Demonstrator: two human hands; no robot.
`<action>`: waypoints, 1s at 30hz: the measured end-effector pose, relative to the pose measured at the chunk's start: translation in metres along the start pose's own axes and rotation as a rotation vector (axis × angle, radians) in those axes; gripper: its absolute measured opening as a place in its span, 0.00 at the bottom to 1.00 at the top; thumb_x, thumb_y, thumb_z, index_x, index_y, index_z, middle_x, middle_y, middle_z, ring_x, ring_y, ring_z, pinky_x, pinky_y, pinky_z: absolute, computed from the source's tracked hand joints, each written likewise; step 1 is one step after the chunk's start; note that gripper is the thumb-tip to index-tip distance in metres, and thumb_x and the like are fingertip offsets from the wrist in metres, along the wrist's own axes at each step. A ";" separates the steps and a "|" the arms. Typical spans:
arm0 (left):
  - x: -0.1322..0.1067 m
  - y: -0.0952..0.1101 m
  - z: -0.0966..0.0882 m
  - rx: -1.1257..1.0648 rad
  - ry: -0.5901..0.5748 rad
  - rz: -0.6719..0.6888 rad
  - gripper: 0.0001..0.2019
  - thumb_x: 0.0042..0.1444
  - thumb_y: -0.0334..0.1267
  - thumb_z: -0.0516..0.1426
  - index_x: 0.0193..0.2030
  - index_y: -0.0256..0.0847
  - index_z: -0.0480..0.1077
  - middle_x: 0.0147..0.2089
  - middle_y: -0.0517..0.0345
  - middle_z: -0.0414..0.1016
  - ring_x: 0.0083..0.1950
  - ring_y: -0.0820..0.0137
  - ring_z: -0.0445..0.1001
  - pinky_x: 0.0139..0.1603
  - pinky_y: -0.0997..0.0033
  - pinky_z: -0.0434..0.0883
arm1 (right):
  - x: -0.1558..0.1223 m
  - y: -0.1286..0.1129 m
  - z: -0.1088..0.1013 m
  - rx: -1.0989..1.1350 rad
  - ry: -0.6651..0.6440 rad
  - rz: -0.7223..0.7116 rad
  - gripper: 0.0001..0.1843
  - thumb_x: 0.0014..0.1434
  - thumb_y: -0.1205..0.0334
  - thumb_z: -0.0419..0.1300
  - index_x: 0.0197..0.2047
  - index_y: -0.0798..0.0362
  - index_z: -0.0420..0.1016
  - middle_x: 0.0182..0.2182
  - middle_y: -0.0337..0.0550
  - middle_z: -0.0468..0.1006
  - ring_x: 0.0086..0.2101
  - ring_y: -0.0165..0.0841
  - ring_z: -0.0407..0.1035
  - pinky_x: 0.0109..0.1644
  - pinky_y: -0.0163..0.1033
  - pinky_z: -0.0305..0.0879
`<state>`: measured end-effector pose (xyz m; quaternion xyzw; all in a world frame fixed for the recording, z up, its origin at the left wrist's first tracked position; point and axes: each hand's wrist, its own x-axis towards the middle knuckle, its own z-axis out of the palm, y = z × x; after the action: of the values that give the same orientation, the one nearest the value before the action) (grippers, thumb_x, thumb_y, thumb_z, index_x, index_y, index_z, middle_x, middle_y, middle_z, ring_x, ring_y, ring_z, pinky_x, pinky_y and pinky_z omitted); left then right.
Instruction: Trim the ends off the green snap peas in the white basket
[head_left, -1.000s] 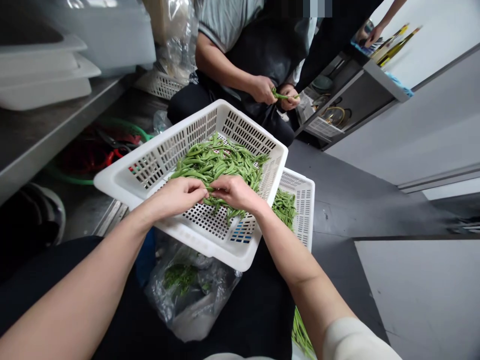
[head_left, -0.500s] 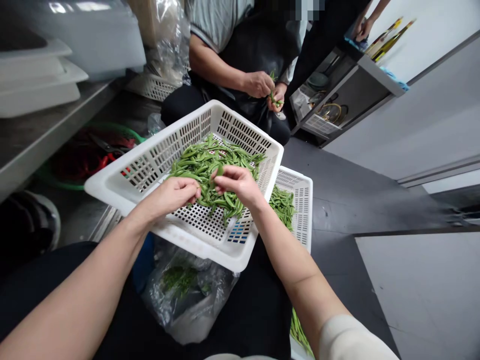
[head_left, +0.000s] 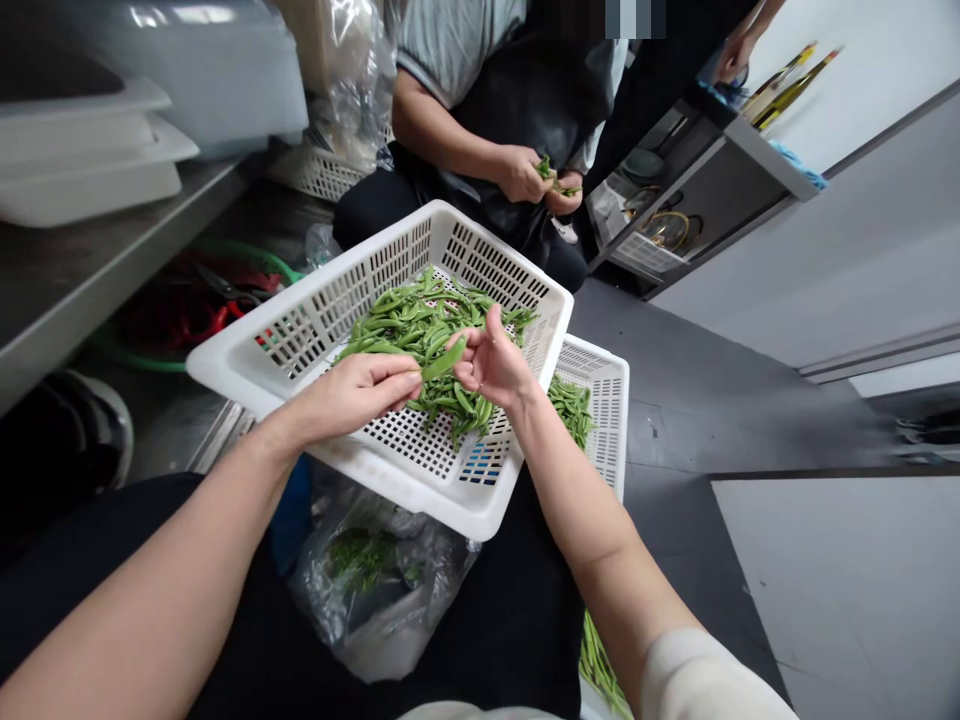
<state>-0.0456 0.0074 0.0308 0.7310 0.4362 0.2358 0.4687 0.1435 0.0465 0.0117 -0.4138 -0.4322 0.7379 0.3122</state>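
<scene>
My left hand [head_left: 358,392] and my right hand [head_left: 493,362] meet over a white slotted basket [head_left: 315,310] on my lap. Between them they pinch one green pea pod [head_left: 444,359], the left fingers at its near end, the right fingers at its far end. A heap of green pods [head_left: 420,325] lies in the basket just behind the hands. A second white basket [head_left: 606,400] with more pods [head_left: 570,408] sits lower to the right.
A clear plastic bag with green trimmings [head_left: 375,580] hangs under the basket. A person sitting opposite holds a pod in both hands [head_left: 546,180]. A steel shelf with white tubs [head_left: 82,160] runs along the left. A metal rack [head_left: 705,190] stands at the right.
The hands have lifted one pod out of the heap. My right hand has turned palm-up and opened its outer fingers, while the left still pinches the pod's end.
</scene>
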 end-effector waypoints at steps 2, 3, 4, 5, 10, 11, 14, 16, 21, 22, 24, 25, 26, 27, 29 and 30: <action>-0.002 0.003 -0.003 0.073 -0.043 0.005 0.16 0.51 0.48 0.49 0.19 0.41 0.59 0.18 0.65 0.58 0.23 0.75 0.58 0.25 0.76 0.57 | 0.001 0.001 -0.005 -0.093 -0.077 0.123 0.33 0.56 0.32 0.46 0.24 0.57 0.65 0.11 0.35 0.65 0.11 0.20 0.56 0.12 0.25 0.48; -0.003 0.004 -0.004 0.098 -0.046 -0.001 0.16 0.51 0.48 0.49 0.19 0.41 0.60 0.18 0.65 0.57 0.23 0.75 0.58 0.25 0.76 0.56 | 0.000 0.002 -0.007 -0.146 -0.141 0.167 0.32 0.55 0.33 0.50 0.22 0.57 0.65 0.10 0.35 0.65 0.10 0.20 0.55 0.12 0.25 0.47; -0.003 0.005 -0.004 0.116 -0.036 -0.006 0.16 0.51 0.48 0.49 0.19 0.41 0.60 0.17 0.65 0.57 0.23 0.75 0.58 0.26 0.75 0.56 | -0.002 0.002 -0.006 -0.185 -0.204 0.185 0.31 0.53 0.35 0.55 0.22 0.57 0.65 0.10 0.35 0.66 0.11 0.20 0.56 0.12 0.25 0.48; -0.003 0.005 -0.003 0.125 -0.018 -0.008 0.16 0.50 0.48 0.48 0.19 0.41 0.61 0.18 0.65 0.57 0.23 0.75 0.59 0.26 0.75 0.56 | -0.003 0.003 -0.005 -0.206 -0.261 0.177 0.29 0.50 0.37 0.60 0.22 0.58 0.65 0.11 0.35 0.67 0.11 0.20 0.57 0.12 0.25 0.49; -0.002 0.000 0.005 0.065 0.099 -0.022 0.15 0.50 0.47 0.49 0.19 0.40 0.61 0.18 0.65 0.59 0.23 0.75 0.59 0.25 0.75 0.56 | -0.012 0.004 0.008 -0.207 -0.370 0.075 0.21 0.44 0.50 0.69 0.25 0.58 0.67 0.17 0.36 0.74 0.16 0.22 0.65 0.18 0.26 0.59; -0.002 -0.002 0.007 0.011 0.118 -0.033 0.15 0.50 0.47 0.49 0.20 0.40 0.61 0.18 0.65 0.59 0.22 0.76 0.59 0.24 0.76 0.56 | -0.012 0.006 0.012 -0.208 -0.347 0.059 0.20 0.44 0.51 0.69 0.27 0.58 0.68 0.19 0.37 0.75 0.18 0.23 0.67 0.20 0.27 0.62; 0.000 -0.005 0.009 -0.234 0.200 -0.080 0.14 0.50 0.47 0.50 0.23 0.40 0.63 0.18 0.65 0.60 0.19 0.77 0.58 0.21 0.77 0.57 | -0.009 0.011 0.016 -0.157 -0.191 -0.082 0.18 0.45 0.53 0.68 0.30 0.57 0.69 0.22 0.37 0.76 0.22 0.25 0.70 0.24 0.29 0.66; 0.000 -0.006 0.007 -0.370 0.227 -0.100 0.13 0.51 0.47 0.51 0.25 0.39 0.64 0.18 0.65 0.60 0.18 0.79 0.57 0.19 0.79 0.56 | -0.006 0.009 0.011 -0.088 -0.033 -0.207 0.15 0.47 0.54 0.66 0.32 0.56 0.69 0.23 0.37 0.76 0.24 0.25 0.70 0.27 0.30 0.68; -0.009 -0.005 -0.008 -0.508 0.074 -0.086 0.12 0.50 0.46 0.55 0.31 0.38 0.69 0.17 0.66 0.60 0.16 0.81 0.54 0.16 0.79 0.55 | -0.001 -0.007 -0.024 -0.135 0.258 -0.265 0.06 0.52 0.61 0.55 0.34 0.53 0.65 0.24 0.34 0.71 0.24 0.25 0.66 0.30 0.32 0.68; -0.011 -0.004 -0.010 -0.532 0.064 -0.086 0.12 0.50 0.45 0.55 0.34 0.38 0.70 0.16 0.67 0.60 0.15 0.81 0.54 0.16 0.79 0.55 | -0.001 -0.006 -0.028 -0.289 0.208 -0.210 0.05 0.51 0.62 0.54 0.32 0.53 0.64 0.24 0.35 0.70 0.24 0.26 0.66 0.29 0.33 0.66; -0.013 -0.004 -0.013 -0.577 0.071 -0.097 0.12 0.50 0.42 0.56 0.39 0.38 0.71 0.17 0.67 0.61 0.16 0.80 0.56 0.16 0.79 0.56 | -0.002 0.004 -0.028 -0.780 -0.016 -0.055 0.05 0.49 0.62 0.56 0.31 0.54 0.66 0.24 0.37 0.71 0.25 0.29 0.67 0.30 0.35 0.65; -0.013 -0.005 -0.014 -0.595 0.084 -0.105 0.11 0.49 0.40 0.56 0.39 0.38 0.71 0.18 0.65 0.64 0.17 0.79 0.59 0.17 0.79 0.58 | -0.002 0.012 -0.025 -1.082 -0.149 0.028 0.07 0.47 0.62 0.59 0.31 0.55 0.69 0.25 0.39 0.72 0.28 0.32 0.69 0.32 0.36 0.65; -0.013 -0.005 -0.014 -0.610 0.100 -0.114 0.09 0.49 0.39 0.56 0.36 0.38 0.70 0.20 0.63 0.66 0.19 0.78 0.62 0.18 0.79 0.59 | -0.003 0.022 -0.020 -1.384 -0.265 0.095 0.09 0.46 0.63 0.61 0.33 0.56 0.71 0.27 0.42 0.74 0.31 0.35 0.71 0.34 0.38 0.65; -0.012 -0.006 -0.015 -0.621 0.118 -0.123 0.07 0.48 0.38 0.56 0.33 0.38 0.70 0.23 0.61 0.69 0.22 0.77 0.65 0.19 0.79 0.61 | -0.003 0.032 -0.015 -1.649 -0.350 0.144 0.09 0.46 0.65 0.62 0.34 0.56 0.73 0.29 0.46 0.76 0.34 0.39 0.72 0.37 0.40 0.65; -0.010 -0.008 -0.015 -0.639 0.144 -0.149 0.05 0.47 0.36 0.55 0.28 0.37 0.69 0.27 0.57 0.72 0.26 0.76 0.68 0.21 0.79 0.63 | -0.001 0.048 -0.007 -1.978 -0.394 0.171 0.07 0.51 0.69 0.59 0.35 0.58 0.76 0.33 0.53 0.78 0.38 0.42 0.73 0.40 0.42 0.65; -0.008 -0.009 -0.015 -0.648 0.154 -0.161 0.05 0.47 0.36 0.55 0.27 0.37 0.68 0.27 0.57 0.72 0.26 0.76 0.68 0.21 0.79 0.63 | 0.001 0.052 -0.006 -2.042 -0.384 0.166 0.08 0.53 0.71 0.56 0.35 0.58 0.76 0.34 0.56 0.78 0.39 0.42 0.73 0.40 0.42 0.65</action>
<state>-0.0646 0.0088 0.0302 0.4872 0.4291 0.3788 0.6596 0.1426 0.0268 -0.0369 -0.3851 -0.8634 0.0937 -0.3122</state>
